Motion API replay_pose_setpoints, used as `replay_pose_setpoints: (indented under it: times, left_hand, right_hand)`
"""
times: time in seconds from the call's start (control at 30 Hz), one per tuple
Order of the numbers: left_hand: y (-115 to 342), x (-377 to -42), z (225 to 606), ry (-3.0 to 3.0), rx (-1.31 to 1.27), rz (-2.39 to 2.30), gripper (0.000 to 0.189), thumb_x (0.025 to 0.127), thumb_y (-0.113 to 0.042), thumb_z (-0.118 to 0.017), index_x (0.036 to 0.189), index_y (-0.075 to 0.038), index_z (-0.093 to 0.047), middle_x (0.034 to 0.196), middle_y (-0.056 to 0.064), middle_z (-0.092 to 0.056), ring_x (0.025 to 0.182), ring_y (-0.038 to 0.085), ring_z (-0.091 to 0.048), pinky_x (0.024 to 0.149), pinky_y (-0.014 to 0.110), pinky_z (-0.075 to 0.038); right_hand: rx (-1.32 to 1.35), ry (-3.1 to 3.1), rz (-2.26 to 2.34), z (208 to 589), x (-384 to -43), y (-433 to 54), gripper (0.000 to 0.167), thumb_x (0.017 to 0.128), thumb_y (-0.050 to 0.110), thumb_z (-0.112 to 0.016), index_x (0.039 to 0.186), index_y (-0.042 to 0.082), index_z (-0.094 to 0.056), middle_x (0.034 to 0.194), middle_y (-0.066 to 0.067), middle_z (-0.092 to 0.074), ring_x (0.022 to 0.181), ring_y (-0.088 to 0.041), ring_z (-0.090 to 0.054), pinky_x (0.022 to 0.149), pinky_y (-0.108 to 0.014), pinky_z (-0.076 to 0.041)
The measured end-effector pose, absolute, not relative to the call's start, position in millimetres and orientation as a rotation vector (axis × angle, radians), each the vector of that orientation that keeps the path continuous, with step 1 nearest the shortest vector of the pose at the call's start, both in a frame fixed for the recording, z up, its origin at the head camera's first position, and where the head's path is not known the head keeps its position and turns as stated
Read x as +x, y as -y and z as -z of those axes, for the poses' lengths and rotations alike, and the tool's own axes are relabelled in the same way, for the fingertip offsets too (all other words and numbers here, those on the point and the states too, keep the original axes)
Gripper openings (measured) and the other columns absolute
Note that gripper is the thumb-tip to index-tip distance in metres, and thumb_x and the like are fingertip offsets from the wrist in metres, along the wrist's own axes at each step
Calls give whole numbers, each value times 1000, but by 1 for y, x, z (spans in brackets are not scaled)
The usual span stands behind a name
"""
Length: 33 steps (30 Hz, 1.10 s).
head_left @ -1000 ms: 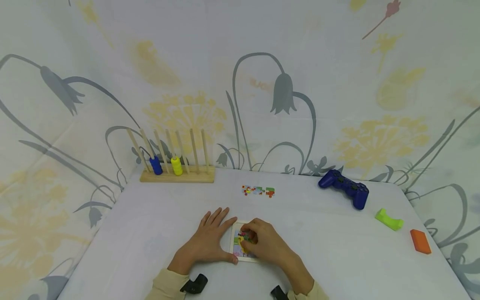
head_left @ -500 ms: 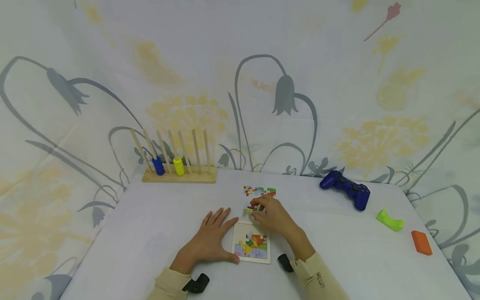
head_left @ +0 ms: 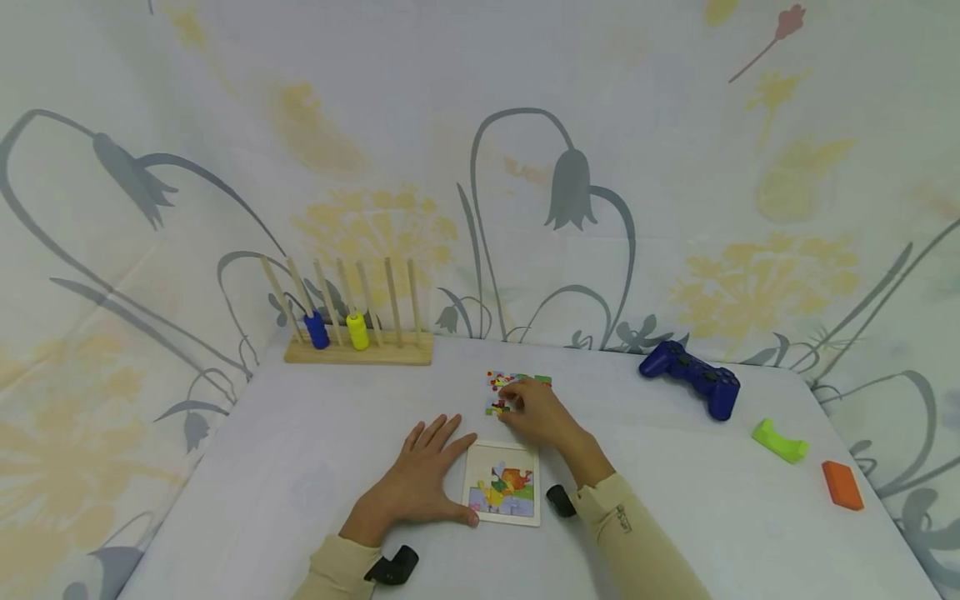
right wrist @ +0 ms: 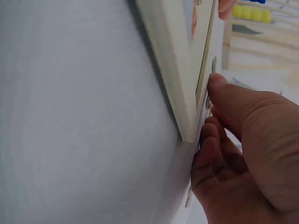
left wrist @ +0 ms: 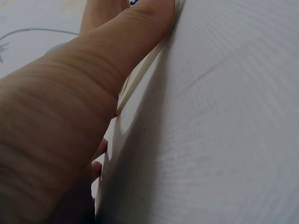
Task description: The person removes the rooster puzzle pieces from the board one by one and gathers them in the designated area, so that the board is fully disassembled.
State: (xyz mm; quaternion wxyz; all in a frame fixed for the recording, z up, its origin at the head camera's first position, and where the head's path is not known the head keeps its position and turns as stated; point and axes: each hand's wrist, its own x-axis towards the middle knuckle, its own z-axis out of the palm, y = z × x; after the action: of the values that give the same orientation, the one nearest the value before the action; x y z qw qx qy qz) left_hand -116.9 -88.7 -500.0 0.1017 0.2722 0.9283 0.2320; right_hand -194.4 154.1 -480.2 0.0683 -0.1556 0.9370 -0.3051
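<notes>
A small square puzzle tray (head_left: pixel 480 463) lies in front of me, its lower and right parts filled with picture pieces, its upper left showing bare board. My left hand (head_left: pixel 420 483) is spread flat at the tray's left side, thumb at the lower left corner and index fingertip by the upper left one. Beyond the tray's far edge, my right hand (head_left: pixel 546 417) pinches a colourful puzzle piece (head_left: pixel 495 407) low over the table, thumb and fingers curled about it. Just behind are more loose puzzle pieces (head_left: pixel 497 379), partly covered by that hand.
A wooden peg rack (head_left: pixel 375 357) with blue beads (head_left: pixel 316 331) and yellow beads (head_left: pixel 357 332) stands at the back left. Toward the right lie a dark blue game controller (head_left: pixel 690 379), a lime green curved block (head_left: pixel 780 440) and an orange block (head_left: pixel 843 485). Patterned cloth hangs behind.
My right hand has lifted a puzzle piece out of the tray and carried it away from me, toward the loose pieces. The left hand has stayed by the tray.
</notes>
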Motion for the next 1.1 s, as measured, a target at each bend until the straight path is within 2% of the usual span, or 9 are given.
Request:
replay_pose_setpoints:
  times: [0.27,0.8,1.1]
  left_hand:
    - [87,-117,494,-2727,783,-672,113,66,-72,-83,157,-20,-41,170,13,-23,158,39,-16,126,63,-12]
    - [86,-117,493,-2738,775,-671,114,64,-71,-84,157,-19,-42,170,13,-24,158,39,-17,125,63,-12]
    - [85,-117,494,-2742,768,-660,114,64,-73,-83,157,-20,-42,170,12,-24,158,38,-17,126,63,-13]
  right_hand:
    - [-383,-2857,946,486,-194,-153,27,91,23,-78,114,9,-74,103,-3,-66,91,-16,-61,83,-36,-55]
    - [-359,-2872,973,485,-201,-149,22,92,21,-77,107,7,-71,99,-6,-65,85,-16,-57,79,-34,-52]
    - [-296,-2847,1006,486,-202,-149,23,91,21,-78,108,7,-71,102,-6,-66,89,-16,-60,82,-36,-54]
